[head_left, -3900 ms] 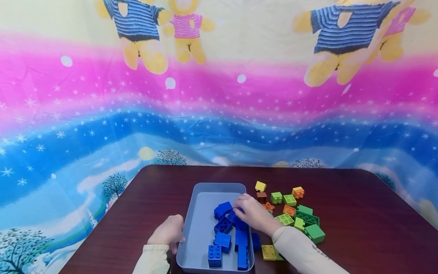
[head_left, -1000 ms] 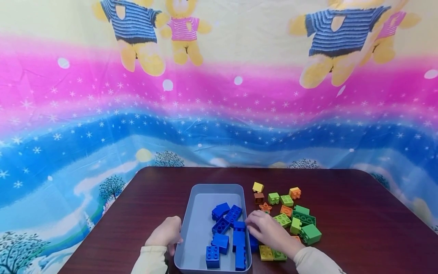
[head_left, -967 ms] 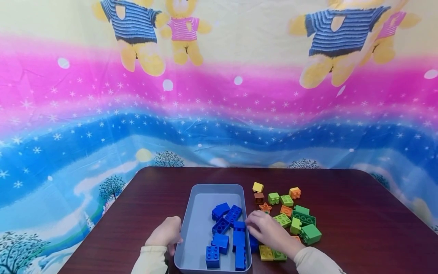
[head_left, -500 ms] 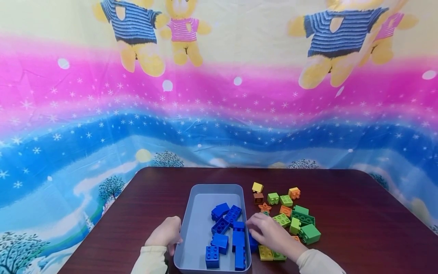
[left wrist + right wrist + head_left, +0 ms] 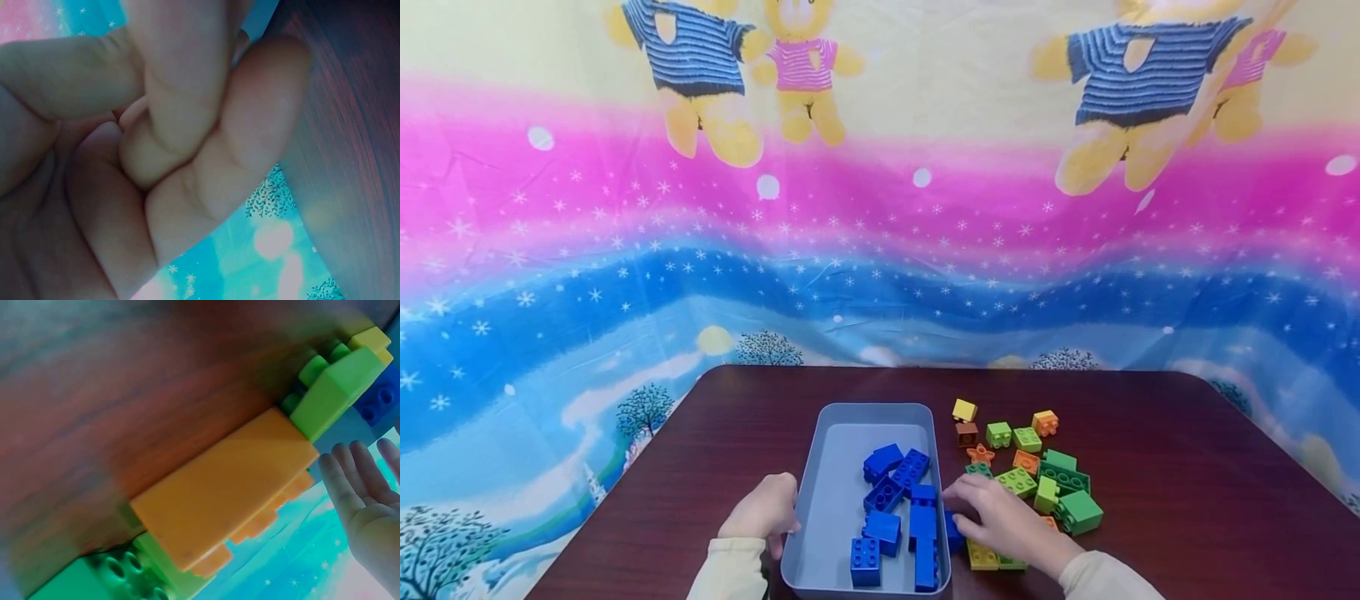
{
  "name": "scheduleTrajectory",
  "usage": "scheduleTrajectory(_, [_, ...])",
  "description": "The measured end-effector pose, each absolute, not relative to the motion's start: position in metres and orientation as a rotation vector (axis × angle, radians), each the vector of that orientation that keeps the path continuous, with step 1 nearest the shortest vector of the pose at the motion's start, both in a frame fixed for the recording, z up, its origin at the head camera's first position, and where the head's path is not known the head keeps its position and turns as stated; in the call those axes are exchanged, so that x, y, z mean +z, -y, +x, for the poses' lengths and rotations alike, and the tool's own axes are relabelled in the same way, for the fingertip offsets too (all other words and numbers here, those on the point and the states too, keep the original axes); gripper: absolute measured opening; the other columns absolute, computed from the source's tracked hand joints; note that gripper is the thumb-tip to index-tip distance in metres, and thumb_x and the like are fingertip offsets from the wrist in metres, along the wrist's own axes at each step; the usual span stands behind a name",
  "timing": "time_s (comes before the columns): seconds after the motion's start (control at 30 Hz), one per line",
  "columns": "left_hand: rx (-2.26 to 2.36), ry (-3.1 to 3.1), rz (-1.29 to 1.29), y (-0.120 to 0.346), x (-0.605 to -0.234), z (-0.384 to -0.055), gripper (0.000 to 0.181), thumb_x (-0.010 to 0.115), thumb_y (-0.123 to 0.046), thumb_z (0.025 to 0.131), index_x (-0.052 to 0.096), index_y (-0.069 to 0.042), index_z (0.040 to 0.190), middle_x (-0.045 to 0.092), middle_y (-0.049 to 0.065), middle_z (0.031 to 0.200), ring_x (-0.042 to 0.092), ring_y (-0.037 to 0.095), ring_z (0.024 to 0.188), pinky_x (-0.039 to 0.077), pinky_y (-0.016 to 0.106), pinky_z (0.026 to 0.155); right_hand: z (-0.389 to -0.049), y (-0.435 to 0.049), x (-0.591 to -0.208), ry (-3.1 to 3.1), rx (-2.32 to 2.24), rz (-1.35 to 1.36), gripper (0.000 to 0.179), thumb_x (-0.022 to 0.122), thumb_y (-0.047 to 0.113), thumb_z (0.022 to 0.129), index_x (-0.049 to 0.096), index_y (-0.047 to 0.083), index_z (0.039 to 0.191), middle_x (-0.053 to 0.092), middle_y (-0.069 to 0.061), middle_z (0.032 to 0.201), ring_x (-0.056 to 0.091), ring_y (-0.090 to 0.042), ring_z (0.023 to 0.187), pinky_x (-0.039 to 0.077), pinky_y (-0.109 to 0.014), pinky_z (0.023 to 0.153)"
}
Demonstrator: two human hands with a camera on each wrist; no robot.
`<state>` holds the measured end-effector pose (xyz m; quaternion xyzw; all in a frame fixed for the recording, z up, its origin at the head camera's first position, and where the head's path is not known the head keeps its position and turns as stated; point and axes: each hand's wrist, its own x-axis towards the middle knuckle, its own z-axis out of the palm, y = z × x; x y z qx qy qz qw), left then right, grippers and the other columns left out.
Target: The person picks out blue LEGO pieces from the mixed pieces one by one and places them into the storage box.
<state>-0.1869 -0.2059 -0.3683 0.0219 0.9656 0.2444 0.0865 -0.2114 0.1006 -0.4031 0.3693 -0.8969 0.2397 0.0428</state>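
In the head view, my left hand [image 5: 762,507] stays beside the left wall of the grey tray [image 5: 820,442], its curled fingers holding that edge. In the left wrist view, the fingers [image 5: 187,131] are bent in toward the palm. Several blue toy bricks [image 5: 882,532] lie in the tray. My right hand [image 5: 996,512] hovers just outside the tray's right wall with relaxed fingers [image 5: 350,481]. Under it, a blue brick [image 5: 953,532] sits on the table against the tray, partly hidden by the hand.
Right of the tray are loose bricks: green [image 5: 1081,512], light green [image 5: 1017,482], yellow [image 5: 964,410], brown [image 5: 967,434] and orange [image 5: 1045,422]. An orange star-shaped piece [image 5: 980,455] lies among them. The dark wooden table [image 5: 1165,450] meets a printed cloth [image 5: 880,217] behind.
My right hand has come out of the tray to the bricks beside its right wall, then shifted slightly right, baring a dark green brick. My left hand keeps its place at the tray.
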Motion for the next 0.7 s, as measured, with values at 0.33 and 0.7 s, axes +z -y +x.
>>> scheduleTrajectory(0.33, [0.735,-2.872,0.07,0.2053,-0.3667,-0.1862,0.02,0.066,0.01,0.071,0.048,0.004,0.071,0.05,0.013,0.063,0.053,0.018,0.033,0.048,0.027,0.042,-0.2085,-0.104,-0.405,2.751,0.776,1.171,0.022,0.062,0.019,0.083,0.061,0.008,0.103,0.059,0.003,0.096,0.055,-0.007,0.086,0.049,-0.029,0.072])
scheduleTrajectory(0.7, [0.754,-2.884,0.088,0.2054,-0.3659,-0.1843,0.019,0.066,0.011,0.07,0.047,0.004,0.072,0.051,0.013,0.063,0.053,0.019,0.033,0.048,0.027,0.043,-0.2084,-0.1067,-0.4053,2.741,0.79,1.274,0.027,0.061,0.026,0.083,0.061,0.008,0.103,0.058,0.006,0.097,0.055,-0.005,0.088,0.048,-0.027,0.074])
